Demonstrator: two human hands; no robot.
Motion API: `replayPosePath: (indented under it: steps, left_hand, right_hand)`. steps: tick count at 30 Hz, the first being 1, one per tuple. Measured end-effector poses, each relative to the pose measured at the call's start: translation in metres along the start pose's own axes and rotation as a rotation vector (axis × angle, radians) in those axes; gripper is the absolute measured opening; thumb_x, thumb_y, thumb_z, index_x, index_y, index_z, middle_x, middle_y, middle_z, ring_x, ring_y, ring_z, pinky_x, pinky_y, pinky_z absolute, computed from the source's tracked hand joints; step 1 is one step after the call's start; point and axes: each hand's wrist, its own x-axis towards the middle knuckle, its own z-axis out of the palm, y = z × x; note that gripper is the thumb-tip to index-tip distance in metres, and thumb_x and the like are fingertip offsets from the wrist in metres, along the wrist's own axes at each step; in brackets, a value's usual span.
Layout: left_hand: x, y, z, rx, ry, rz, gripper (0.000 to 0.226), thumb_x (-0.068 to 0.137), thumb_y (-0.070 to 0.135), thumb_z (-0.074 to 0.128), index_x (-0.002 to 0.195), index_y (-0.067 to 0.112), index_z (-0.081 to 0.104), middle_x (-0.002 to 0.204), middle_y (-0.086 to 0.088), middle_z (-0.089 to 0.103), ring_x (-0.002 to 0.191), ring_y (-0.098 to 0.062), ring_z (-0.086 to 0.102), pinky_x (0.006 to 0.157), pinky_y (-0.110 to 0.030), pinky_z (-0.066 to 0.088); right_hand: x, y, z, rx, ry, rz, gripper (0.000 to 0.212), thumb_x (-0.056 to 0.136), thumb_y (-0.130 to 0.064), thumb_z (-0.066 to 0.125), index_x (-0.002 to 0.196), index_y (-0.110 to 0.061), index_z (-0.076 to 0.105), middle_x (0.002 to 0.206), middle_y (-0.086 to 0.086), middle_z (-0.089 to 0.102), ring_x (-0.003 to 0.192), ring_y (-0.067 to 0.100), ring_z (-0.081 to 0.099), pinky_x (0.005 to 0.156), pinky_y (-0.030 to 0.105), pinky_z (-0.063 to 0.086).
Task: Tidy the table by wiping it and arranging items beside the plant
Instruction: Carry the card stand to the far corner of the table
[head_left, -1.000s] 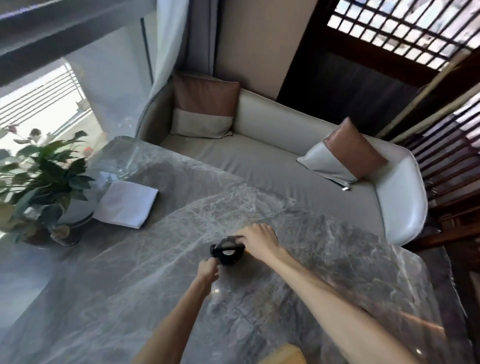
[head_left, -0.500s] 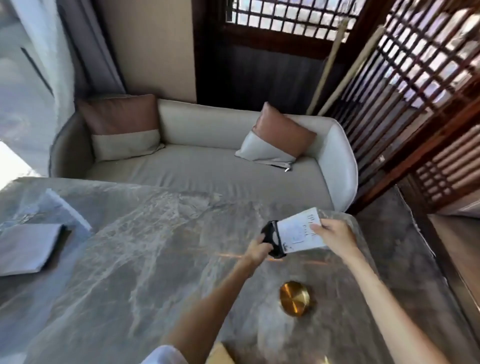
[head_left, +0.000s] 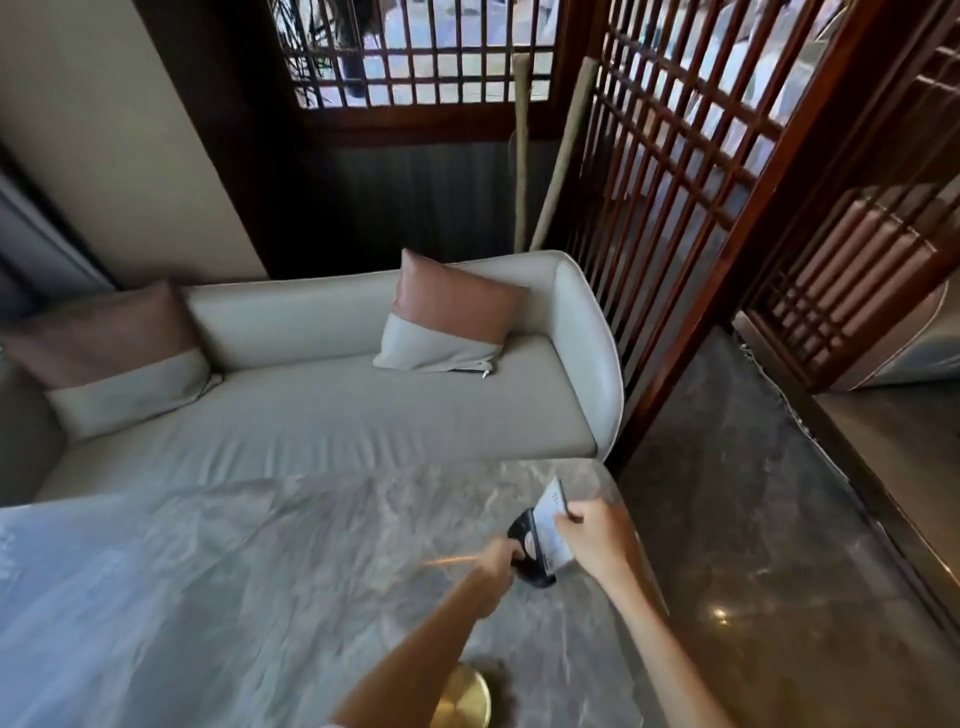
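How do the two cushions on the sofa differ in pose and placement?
The left cushion sits in the sofa's left corner, facing the camera broadly; the right cushion leans nearer the right armrest, turned at an angle with one corner pointing up. A dark zipper pull shows at the right cushion's bottom edge; none shows on the left cushion. Both are brown above, pale grey below.

Gold disc getting cut off by bottom edge, partly behind left arm. Card text too small to read. Surface blurring w/ glare at left.
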Motion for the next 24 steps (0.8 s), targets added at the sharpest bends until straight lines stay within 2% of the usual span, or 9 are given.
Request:
replayPosePath:
  steps: [5,9,13,14,16,18,19,21,24]
  left_hand:
    - [0.022,-0.013,0.013,-0.110,-0.016,-0.070,0.019,0.066,0.011,0.047,0.056,0.020,0.034,0.050,0.004,0.034,0.054,-0.011,0.026,0.054,-0.024,0.020]
    - [0.040,-0.027,0.010,-0.142,-0.042,-0.089,0.026,0.082,0.004,0.041,0.060,0.019,0.042,0.042,0.010,0.044,0.055,-0.009,0.035,0.052,-0.020,0.027]
    - [0.033,-0.022,0.007,-0.101,-0.046,-0.115,0.004,0.068,0.019,0.047,0.069,0.021,0.043,0.067,0.003,0.042,0.068,-0.012,0.039,0.066,-0.025,0.032]
    - [0.032,-0.021,0.005,-0.093,-0.051,-0.113,0.010,0.064,0.026,0.047,0.074,0.022,0.047,0.075,0.002,0.048,0.077,-0.012,0.045,0.075,-0.027,0.036]
    - [0.025,-0.018,0.000,-0.043,-0.060,-0.089,0.034,0.076,0.035,0.051,0.106,0.021,0.058,0.112,0.002,0.060,0.113,-0.014,0.050,0.097,-0.030,0.035]
    - [0.013,-0.011,-0.007,0.008,-0.078,-0.073,0.049,0.091,0.036,0.047,0.137,0.018,0.048,0.142,-0.001,0.048,0.134,-0.017,0.040,0.100,-0.028,0.033]
    - [0.005,-0.008,-0.011,0.038,-0.071,-0.068,0.054,0.086,0.038,0.049,0.137,0.019,0.047,0.141,-0.003,0.047,0.130,-0.018,0.041,0.095,-0.027,0.034]
    - [-0.014,-0.002,-0.024,0.106,-0.044,-0.024,0.044,0.079,0.034,0.052,0.121,0.023,0.050,0.117,-0.004,0.051,0.104,-0.017,0.045,0.079,-0.024,0.037]
    - [-0.045,0.001,-0.054,0.263,-0.001,0.071,0.030,0.095,0.016,0.043,0.124,0.021,0.050,0.100,-0.003,0.050,0.083,-0.014,0.045,0.066,-0.024,0.038]
  right_hand:
    - [0.013,0.016,0.022,0.011,-0.049,0.040,0.045,0.085,-0.031,0.059,0.051,-0.012,0.035,0.050,0.006,0.040,0.057,0.019,0.045,0.053,0.034,0.024]
    - [0.013,0.025,0.034,0.093,0.016,-0.034,0.058,0.081,-0.033,0.065,0.041,-0.018,0.027,0.036,0.004,0.031,0.042,0.010,0.031,0.045,0.029,0.019]
    - [0.011,0.025,0.040,0.113,-0.028,-0.002,0.054,0.086,-0.036,0.064,0.044,-0.019,0.035,0.040,0.001,0.037,0.049,0.013,0.041,0.046,0.026,0.023]
    - [0.011,0.025,0.039,0.113,-0.042,0.006,0.051,0.087,-0.038,0.063,0.046,-0.019,0.038,0.042,0.002,0.040,0.050,0.014,0.044,0.047,0.026,0.026]
    - [0.008,0.022,0.035,0.123,-0.096,0.016,0.045,0.088,-0.042,0.060,0.053,-0.018,0.046,0.049,0.000,0.049,0.058,0.017,0.054,0.055,0.032,0.038]
    - [0.004,0.015,0.030,0.085,-0.148,0.012,0.032,0.090,-0.046,0.056,0.071,-0.020,0.060,0.070,0.001,0.066,0.081,0.024,0.067,0.072,0.035,0.048]
    - [0.000,0.011,0.028,0.063,-0.160,0.020,0.029,0.091,-0.046,0.054,0.089,-0.020,0.066,0.089,0.005,0.072,0.098,0.028,0.067,0.081,0.035,0.048]
    - [-0.008,0.004,0.023,0.017,-0.143,0.028,0.047,0.094,-0.045,0.051,0.130,-0.015,0.056,0.126,0.010,0.064,0.122,0.028,0.057,0.095,0.035,0.044]
    - [-0.029,-0.016,0.015,-0.049,-0.003,-0.086,0.052,0.096,-0.040,0.051,0.141,-0.014,0.048,0.138,0.006,0.056,0.129,0.024,0.051,0.106,0.033,0.040]
